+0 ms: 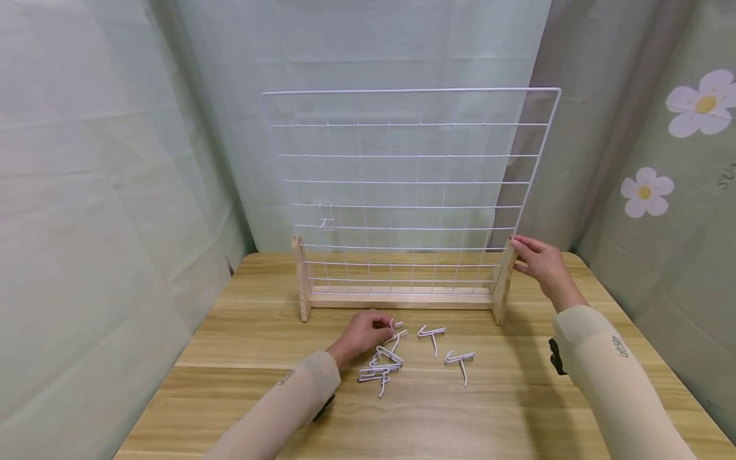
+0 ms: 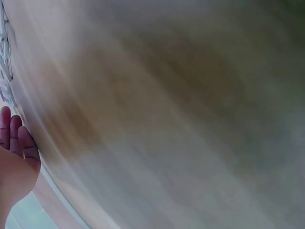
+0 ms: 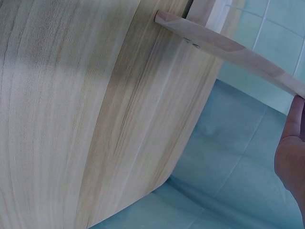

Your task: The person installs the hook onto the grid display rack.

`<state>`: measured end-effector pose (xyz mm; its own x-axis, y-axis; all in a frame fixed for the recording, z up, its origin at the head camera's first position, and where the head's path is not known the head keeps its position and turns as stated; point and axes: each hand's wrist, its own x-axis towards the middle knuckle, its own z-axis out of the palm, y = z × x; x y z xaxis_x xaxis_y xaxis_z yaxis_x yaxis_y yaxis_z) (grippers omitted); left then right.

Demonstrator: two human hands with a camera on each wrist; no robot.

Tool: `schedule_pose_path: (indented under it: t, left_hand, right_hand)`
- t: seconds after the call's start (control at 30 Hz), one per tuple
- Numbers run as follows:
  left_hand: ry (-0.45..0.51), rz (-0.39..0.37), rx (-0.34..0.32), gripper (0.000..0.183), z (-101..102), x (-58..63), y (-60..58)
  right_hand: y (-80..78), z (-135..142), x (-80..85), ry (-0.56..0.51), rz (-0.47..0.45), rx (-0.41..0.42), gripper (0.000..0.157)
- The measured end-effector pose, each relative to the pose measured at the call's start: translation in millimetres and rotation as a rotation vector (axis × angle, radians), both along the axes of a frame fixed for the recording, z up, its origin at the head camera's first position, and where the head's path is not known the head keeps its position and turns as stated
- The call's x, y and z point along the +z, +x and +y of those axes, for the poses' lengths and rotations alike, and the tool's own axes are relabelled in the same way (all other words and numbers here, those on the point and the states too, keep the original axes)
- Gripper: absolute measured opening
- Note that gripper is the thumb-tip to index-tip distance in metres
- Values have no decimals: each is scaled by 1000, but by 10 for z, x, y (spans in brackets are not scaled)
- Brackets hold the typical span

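Note:
A white wire grid rack (image 1: 402,182) stands upright in a wooden base (image 1: 402,299) on the table. My right hand (image 1: 543,267) grips the wooden end post (image 1: 504,284) at its top right, thumb and fingers on either side. In the right wrist view, fingers (image 3: 291,121) meet the tip of that post (image 3: 248,59). My left hand (image 1: 362,332) is at the back of a small pile of white wire hooks (image 1: 382,367). Its thumb and index fingertips are right at one hook (image 1: 397,324); I cannot tell whether they pinch it.
Two loose hooks, one nearer the rack (image 1: 432,333) and one nearer the front (image 1: 461,359), lie right of the pile. Another hook (image 1: 326,220) hangs low on the grid's left side. Pale cloth curtains (image 1: 115,191) surround the wooden table (image 1: 241,383) at the back and sides.

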<state>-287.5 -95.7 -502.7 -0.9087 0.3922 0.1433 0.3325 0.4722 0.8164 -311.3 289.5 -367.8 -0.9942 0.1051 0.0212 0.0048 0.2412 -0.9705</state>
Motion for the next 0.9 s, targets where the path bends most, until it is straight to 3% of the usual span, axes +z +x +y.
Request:
schedule_pose_path:
  t: [0.23, 0.43, 0.7, 0.9]
  left_hand:
    - [-1, 87, 46, 6, -23, 8, -7]
    - [-18, 112, 86, 8, -36, 3, -13]
    - [-78, 127, 55, 9, -45, 17, -12]
    - [-80, 143, 71, 5, -51, 21, -17]
  right_hand:
    - [15, 10, 5, -3, 22, 22, 64]
    - [15, 9, 7, 3, 20, 21, 63]
    - [11, 21, -12, 3, 9, 17, 67]
    - [20, 23, -14, 9, 9, 14, 67]
